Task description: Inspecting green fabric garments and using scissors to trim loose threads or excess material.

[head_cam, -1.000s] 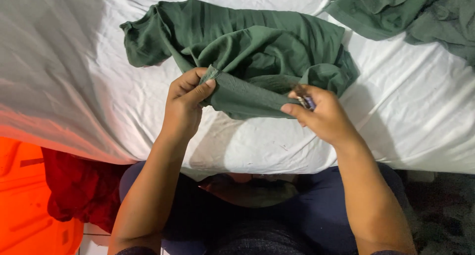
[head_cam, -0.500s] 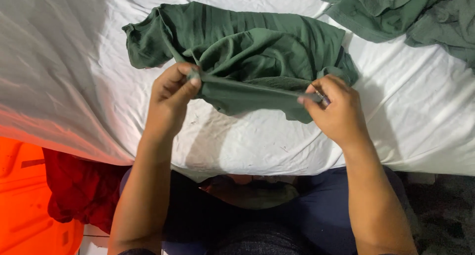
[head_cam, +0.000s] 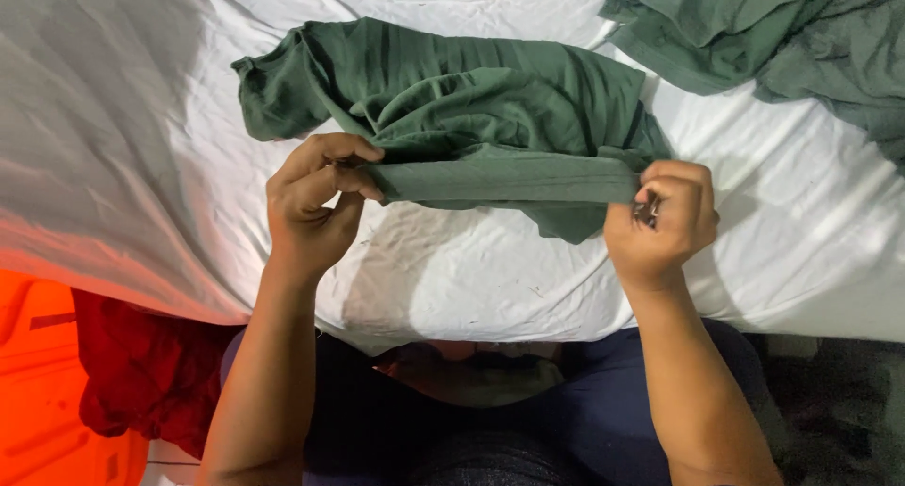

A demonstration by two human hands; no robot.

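Note:
A dark green shirt (head_cam: 471,109) lies crumpled on a white sheet (head_cam: 754,250). My left hand (head_cam: 316,208) pinches the left end of its near hem, and my right hand (head_cam: 660,222) pinches the right end. Between them the hem is pulled into a straight, taut band just above the sheet. The rest of the shirt is bunched behind it, with a sleeve sticking out at the far left.
A second green garment (head_cam: 801,43) is piled at the far right corner of the sheet. Below the sheet's near edge sit an orange container (head_cam: 38,392) and a red cloth (head_cam: 141,373) at the left. My legs in dark trousers fill the bottom centre.
My hands have moved apart, the left one leftward and the right one rightward, stretching the shirt's hem from a bunched fold into a straight band.

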